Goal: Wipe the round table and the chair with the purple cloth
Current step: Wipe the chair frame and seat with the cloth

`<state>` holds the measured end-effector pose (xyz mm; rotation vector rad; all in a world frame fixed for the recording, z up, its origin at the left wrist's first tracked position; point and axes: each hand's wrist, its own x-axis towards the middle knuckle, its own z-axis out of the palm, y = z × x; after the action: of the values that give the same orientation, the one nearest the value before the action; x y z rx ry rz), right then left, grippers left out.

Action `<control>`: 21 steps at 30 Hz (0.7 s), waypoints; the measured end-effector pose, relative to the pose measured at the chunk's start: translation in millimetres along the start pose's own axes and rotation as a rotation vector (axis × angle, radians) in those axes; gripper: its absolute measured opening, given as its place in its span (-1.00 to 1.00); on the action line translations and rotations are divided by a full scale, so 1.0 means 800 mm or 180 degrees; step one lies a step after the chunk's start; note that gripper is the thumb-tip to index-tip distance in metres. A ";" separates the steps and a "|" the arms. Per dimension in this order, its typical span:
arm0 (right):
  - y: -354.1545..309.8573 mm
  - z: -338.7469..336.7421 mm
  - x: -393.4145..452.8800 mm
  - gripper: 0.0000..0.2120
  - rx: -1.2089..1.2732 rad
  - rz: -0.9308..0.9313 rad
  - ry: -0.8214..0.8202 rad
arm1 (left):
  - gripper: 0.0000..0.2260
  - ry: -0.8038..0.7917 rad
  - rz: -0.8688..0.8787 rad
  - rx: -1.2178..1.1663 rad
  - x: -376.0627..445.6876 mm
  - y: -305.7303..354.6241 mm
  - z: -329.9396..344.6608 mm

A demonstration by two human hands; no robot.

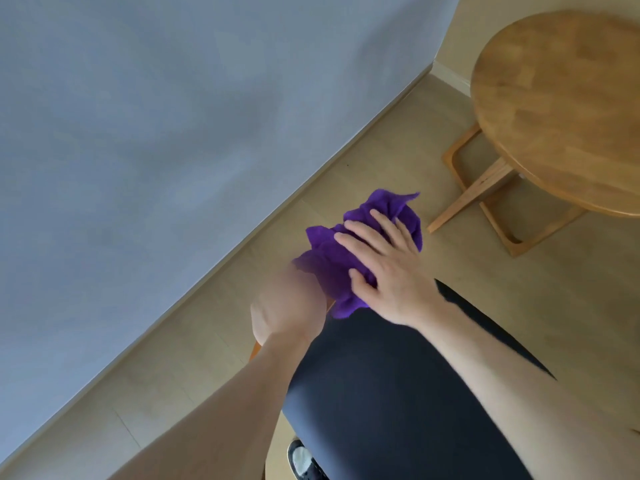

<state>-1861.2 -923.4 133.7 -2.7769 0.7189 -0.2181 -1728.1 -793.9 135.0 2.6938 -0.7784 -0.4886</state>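
The purple cloth [332,258] lies bunched on the far edge of the chair's dark cushion [374,393]. My right hand [384,268] rests flat on top of it, with the fingers spread and pressing down and the thumb against the cloth's near side. My left hand [287,306] is blurred by motion at the cloth's left end, over a bit of the chair's wooden frame [255,349]. Whether it grips anything is unclear. The round wooden table [561,109] stands at the upper right, apart from both hands.
A grey-blue wall [156,133] runs diagonally along the left, meeting the light wood floor [363,161]. The table's wooden legs [485,199] reach toward the chair. A black and white shoe [301,459] shows at the bottom.
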 end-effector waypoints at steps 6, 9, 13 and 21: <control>-0.017 -0.009 0.068 -0.67 0.0191 0.1511 0.0370 | -0.68 0.0083 -0.0004 -0.0041 0.001 -0.003 0.003; -0.059 0.005 0.074 -0.71 0.0029 0.1669 0.0313 | -0.67 0.0092 0.0007 -0.0055 0.001 -0.003 0.004; -0.043 0.006 0.016 -0.60 0.0265 0.0463 0.0060 | -0.59 0.0083 0.0014 -0.0078 0.001 -0.003 0.004; 0.012 -0.025 0.072 -0.61 0.0363 0.1304 -0.0108 | -0.66 0.0136 0.0002 -0.0097 0.003 -0.004 0.008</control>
<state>-1819.7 -964.5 154.3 -2.4525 1.2005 -0.1242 -1727.1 -794.3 127.8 2.6667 -0.7541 -0.4376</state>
